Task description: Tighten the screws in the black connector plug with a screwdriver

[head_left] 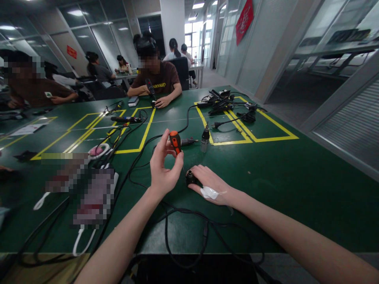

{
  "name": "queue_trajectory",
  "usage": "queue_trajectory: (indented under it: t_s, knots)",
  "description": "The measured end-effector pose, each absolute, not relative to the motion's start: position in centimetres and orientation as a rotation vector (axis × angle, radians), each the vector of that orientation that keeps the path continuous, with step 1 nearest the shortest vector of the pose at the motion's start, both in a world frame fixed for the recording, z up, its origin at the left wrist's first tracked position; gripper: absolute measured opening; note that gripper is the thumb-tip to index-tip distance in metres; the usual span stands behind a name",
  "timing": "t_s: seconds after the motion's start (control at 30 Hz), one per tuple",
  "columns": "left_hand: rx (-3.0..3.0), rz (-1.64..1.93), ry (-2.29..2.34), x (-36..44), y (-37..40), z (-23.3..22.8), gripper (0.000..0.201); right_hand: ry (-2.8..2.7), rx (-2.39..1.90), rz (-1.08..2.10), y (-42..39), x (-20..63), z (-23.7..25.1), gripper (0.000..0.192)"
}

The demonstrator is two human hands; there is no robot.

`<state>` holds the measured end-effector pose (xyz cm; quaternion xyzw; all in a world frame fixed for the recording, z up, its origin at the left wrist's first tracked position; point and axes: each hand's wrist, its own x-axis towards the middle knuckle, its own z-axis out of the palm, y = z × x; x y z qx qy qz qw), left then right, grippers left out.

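My left hand (pixel 162 173) is closed round a screwdriver (pixel 175 142) with an orange and black handle. It is tilted, with its thin shaft running down toward a small black cylindrical part (pixel 190 179). Whether the tip touches that part cannot be made out. My right hand (pixel 211 180), with a white patch on its back, grips the part low on the green table, its fingers behind it and the thumb in front. Just beyond stands a small tool piece (pixel 205 138) with a black top, a pointed tip and a clear lower section. Behind my left fingers lies a grey pen-shaped tool (pixel 189 142).
Black cables (pixel 189 211) loop across the table's front edge. Two blurred phone-like objects (pixel 96 193) lie on the left. A heap of black tools and cords (pixel 219 102) sits at the back right. Across the table, a person (pixel 160 79) handles a power screwdriver (pixel 150 88).
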<state>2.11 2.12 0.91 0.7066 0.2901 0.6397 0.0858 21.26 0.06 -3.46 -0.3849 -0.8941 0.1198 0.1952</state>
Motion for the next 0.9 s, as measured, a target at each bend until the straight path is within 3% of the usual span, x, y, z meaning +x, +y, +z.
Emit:
queue_trajectory:
  t_s: [0.17, 0.33, 0.9]
  knots:
    - [2.092, 1.862, 0.814, 2.09, 2.11, 0.92, 0.056, -2.489, -1.058, 0.336, 0.15, 21.34, -3.71, 0.015]
    - [2.107, 1.922, 0.801, 2.3, 2.13, 1.18, 0.068, -2.49, -1.066, 0.341, 0.16, 21.39, -3.7, 0.016]
    - [2.099, 1.906, 0.783, 2.21, 1.99, 1.21, 0.061, -2.486, -1.057, 0.366, 0.15, 21.43, -3.58, 0.017]
